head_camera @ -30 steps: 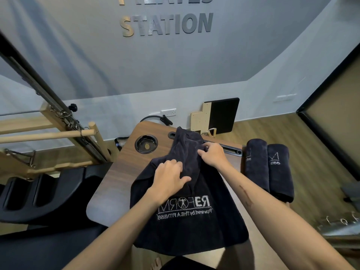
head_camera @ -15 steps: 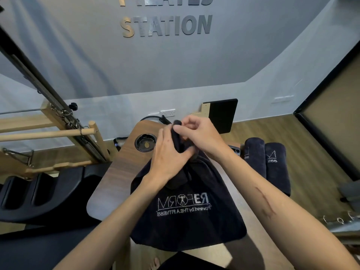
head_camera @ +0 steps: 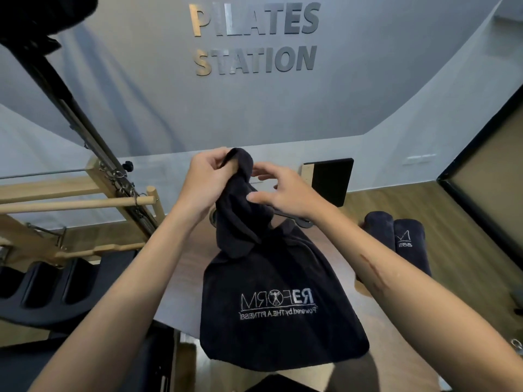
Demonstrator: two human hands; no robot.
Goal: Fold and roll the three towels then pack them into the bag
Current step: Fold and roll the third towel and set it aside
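Note:
A dark navy towel (head_camera: 271, 278) with white mirrored lettering hangs in front of me, its top bunched and lifted above the wooden table (head_camera: 181, 278). My left hand (head_camera: 206, 179) pinches the towel's top corner. My right hand (head_camera: 283, 190) is beside the bunched part, thumb against the cloth and fingers spread apart. Two rolled dark towels (head_camera: 396, 241) lie side by side to the right, one showing white letters. No bag is in sight.
A wooden pilates frame with dowel bars (head_camera: 76, 205) and a black metal post stands at the left. Black padded equipment (head_camera: 42, 284) sits below it. A black and wood board (head_camera: 331, 179) leans on the far wall. Wooden floor lies to the right.
Both hands have raised the towel's top end higher off the table. The right hand has loosened from the bunched cloth and its fingers have spread.

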